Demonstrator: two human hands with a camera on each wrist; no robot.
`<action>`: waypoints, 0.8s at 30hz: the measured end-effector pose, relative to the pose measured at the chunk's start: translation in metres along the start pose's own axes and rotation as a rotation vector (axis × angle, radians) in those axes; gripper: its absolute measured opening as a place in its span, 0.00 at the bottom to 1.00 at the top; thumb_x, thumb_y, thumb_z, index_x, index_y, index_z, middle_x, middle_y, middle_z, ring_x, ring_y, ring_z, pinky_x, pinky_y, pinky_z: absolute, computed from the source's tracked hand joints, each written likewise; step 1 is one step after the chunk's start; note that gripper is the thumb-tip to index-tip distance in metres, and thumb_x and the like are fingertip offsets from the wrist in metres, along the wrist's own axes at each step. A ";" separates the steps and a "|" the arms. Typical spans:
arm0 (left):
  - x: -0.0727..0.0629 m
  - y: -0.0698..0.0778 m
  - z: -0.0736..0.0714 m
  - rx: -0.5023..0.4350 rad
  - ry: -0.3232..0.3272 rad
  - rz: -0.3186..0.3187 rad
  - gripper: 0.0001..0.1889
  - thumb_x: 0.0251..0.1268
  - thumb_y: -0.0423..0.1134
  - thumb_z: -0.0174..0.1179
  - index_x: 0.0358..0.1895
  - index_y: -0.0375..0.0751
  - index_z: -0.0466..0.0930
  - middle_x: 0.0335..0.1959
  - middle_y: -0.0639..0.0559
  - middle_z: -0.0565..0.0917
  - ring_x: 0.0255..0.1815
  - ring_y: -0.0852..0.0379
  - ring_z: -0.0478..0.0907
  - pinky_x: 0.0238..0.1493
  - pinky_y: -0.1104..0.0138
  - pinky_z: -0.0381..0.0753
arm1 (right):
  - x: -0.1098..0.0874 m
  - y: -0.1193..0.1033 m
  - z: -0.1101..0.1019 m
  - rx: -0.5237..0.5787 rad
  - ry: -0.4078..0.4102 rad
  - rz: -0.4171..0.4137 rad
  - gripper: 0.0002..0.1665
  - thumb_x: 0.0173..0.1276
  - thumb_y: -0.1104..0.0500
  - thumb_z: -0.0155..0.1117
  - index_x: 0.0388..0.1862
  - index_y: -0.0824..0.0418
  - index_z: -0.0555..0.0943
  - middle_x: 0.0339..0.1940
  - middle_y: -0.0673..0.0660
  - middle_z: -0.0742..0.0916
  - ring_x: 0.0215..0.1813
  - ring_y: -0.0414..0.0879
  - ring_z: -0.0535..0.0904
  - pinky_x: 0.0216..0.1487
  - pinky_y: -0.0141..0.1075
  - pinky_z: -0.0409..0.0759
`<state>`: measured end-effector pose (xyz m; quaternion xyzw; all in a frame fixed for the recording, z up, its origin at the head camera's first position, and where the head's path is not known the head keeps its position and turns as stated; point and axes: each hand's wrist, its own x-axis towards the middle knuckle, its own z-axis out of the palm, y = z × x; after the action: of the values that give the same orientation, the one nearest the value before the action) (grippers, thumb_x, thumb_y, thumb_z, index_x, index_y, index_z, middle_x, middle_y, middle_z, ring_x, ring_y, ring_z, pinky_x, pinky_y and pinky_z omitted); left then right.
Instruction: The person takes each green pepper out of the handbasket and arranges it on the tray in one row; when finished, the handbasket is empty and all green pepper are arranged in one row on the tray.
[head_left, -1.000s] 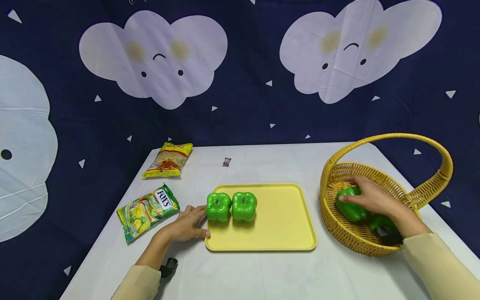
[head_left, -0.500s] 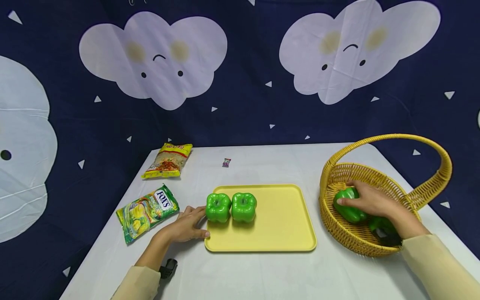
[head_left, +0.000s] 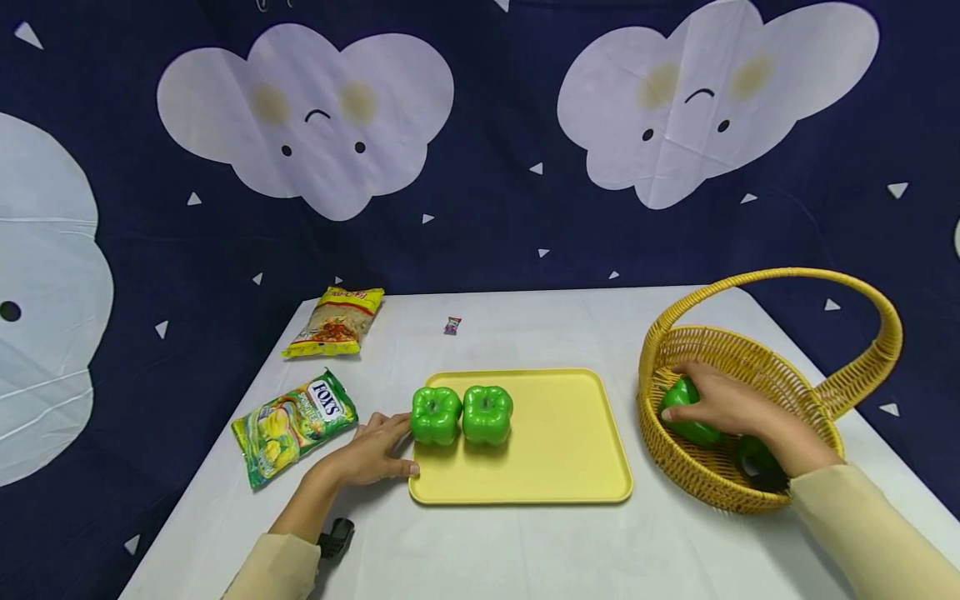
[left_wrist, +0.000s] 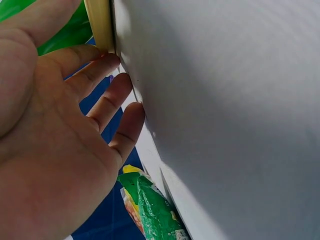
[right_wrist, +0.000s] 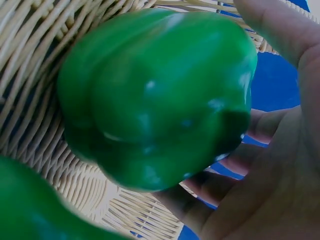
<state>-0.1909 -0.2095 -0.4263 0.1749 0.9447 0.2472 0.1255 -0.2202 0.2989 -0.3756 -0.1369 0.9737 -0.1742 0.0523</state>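
Note:
In the wicker basket (head_left: 678, 467), my right hand (head_left: 723, 404) grips a green bell pepper (head_left: 686, 408). The right wrist view shows the pepper (right_wrist: 160, 100) up close, with the thumb at its top and fingers curving behind it. A second green bell pepper (head_left: 757, 458) lies lower in the basket, partly hidden under my wrist. My left hand (head_left: 375, 450) rests at the left edge of the yellow tray (head_left: 562, 442), fingers loosely extended and holding nothing. Two green bell peppers, one at left (head_left: 436, 415) and one beside it (head_left: 487, 414), stand upright on the tray's left side.
A green Fox's candy bag (head_left: 296, 425) lies left of the tray. Behind it is a yellow food packet (head_left: 337, 321), and a tiny wrapped candy (head_left: 452, 325) sits near the back. The basket's tall handle (head_left: 795, 273) arches over it. White cloth covers the table.
My right hand has shifted slightly left inside the basket, the bell pepper moving with it toward the basket's left wall. The left hand has stayed at the tray's edge.

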 end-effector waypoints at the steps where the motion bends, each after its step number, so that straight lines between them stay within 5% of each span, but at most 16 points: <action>1: 0.000 0.000 0.000 0.000 0.000 -0.002 0.44 0.50 0.52 0.69 0.71 0.44 0.60 0.70 0.46 0.65 0.59 0.50 0.62 0.61 0.45 0.59 | 0.000 0.000 0.000 -0.004 -0.003 0.006 0.54 0.53 0.36 0.68 0.65 0.72 0.63 0.54 0.71 0.76 0.47 0.56 0.75 0.41 0.44 0.75; 11: -0.001 -0.001 0.001 -0.010 -0.009 -0.005 0.44 0.50 0.52 0.68 0.71 0.44 0.60 0.70 0.45 0.65 0.61 0.48 0.61 0.65 0.41 0.54 | 0.000 0.001 -0.001 0.008 0.002 0.023 0.52 0.53 0.39 0.69 0.65 0.72 0.64 0.55 0.72 0.76 0.47 0.56 0.76 0.41 0.45 0.74; 24: -0.001 0.002 -0.001 -0.027 -0.009 -0.018 0.44 0.49 0.51 0.69 0.71 0.43 0.61 0.70 0.46 0.65 0.62 0.48 0.61 0.64 0.42 0.55 | -0.016 -0.002 -0.028 0.059 0.147 -0.012 0.47 0.58 0.40 0.67 0.65 0.69 0.65 0.53 0.69 0.77 0.47 0.57 0.77 0.40 0.41 0.75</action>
<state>-0.1903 -0.2089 -0.4245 0.1658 0.9422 0.2582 0.1343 -0.2083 0.3108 -0.3476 -0.1279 0.9686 -0.2125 -0.0162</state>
